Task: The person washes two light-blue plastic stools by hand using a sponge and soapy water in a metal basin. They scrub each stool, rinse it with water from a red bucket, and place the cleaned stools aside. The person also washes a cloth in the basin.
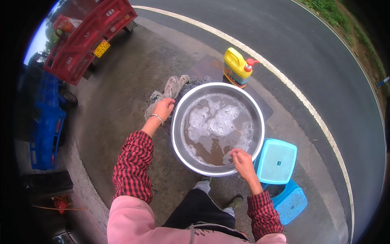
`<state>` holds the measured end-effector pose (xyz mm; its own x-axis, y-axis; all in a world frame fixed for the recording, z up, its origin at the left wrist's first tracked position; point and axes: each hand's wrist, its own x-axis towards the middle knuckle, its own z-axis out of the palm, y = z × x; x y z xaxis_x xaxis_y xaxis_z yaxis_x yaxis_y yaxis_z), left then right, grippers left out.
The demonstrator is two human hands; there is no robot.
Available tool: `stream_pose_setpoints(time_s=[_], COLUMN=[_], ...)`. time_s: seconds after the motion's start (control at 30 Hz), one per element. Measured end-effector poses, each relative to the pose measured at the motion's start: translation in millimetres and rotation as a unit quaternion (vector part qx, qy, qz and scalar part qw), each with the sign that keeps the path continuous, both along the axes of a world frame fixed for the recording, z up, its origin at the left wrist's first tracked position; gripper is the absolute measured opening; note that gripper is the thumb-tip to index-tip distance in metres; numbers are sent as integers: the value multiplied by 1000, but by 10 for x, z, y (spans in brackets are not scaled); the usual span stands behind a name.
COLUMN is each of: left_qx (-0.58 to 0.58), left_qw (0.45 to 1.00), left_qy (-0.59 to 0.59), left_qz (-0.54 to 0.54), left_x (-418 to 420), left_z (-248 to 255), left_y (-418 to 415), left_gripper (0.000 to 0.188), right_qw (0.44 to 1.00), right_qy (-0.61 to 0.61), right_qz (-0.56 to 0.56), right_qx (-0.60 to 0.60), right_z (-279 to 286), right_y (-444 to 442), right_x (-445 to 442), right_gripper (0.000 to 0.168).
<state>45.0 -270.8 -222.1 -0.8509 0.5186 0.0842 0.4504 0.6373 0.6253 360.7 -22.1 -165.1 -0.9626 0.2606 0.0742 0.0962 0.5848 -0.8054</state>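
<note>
A large round metal basin (176, 143) holds murky, brownish water topped with white suds. My left hand (164, 109), with a bracelet at its wrist, is just outside the basin's left rim, over a crumpled greyish cloth (173, 87); its fingers are curled, and whether they grip the cloth is not clear. My right hand (242, 161) hovers at the basin's lower right edge, fingers bent inward over the water; whether anything small is between them cannot be told. Behind the basin stands a yellow jug (233, 65) with a red pump top.
Two blue plastic stools (278, 161), (293, 202) are at the basin's lower right. A red cargo vehicle (91, 33) and a blue one (48, 131) stand at the left. A white line (292, 88) edges the road on the right. My feet are just below the basin.
</note>
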Motion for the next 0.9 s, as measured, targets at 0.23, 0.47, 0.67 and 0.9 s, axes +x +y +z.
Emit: stream_pose_setpoints(time_s=[0.23, 0.47, 0.67, 0.9], left_qx=[114, 214, 211, 39], left_qw=[992, 963, 971, 999], left_qy=[-51, -130, -95, -14], left_qz=[-7, 99, 53, -19], left_x=[-605, -168, 581, 857], left_z=[101, -115, 105, -526], left_y=[664, -70, 35, 926], left_gripper=[29, 23, 23, 41], right_qw=[940, 953, 910, 966], right_qy=[-117, -164, -221, -161], right_qz=[-29, 51, -73, -203], right_qx=[320, 250, 342, 25], right_z=[-673, -844, -859, -871], right_y=[-56, -171, 231, 199], right_x=[-843, -890, -1103, -1193], right_gripper=[11, 16, 19, 10])
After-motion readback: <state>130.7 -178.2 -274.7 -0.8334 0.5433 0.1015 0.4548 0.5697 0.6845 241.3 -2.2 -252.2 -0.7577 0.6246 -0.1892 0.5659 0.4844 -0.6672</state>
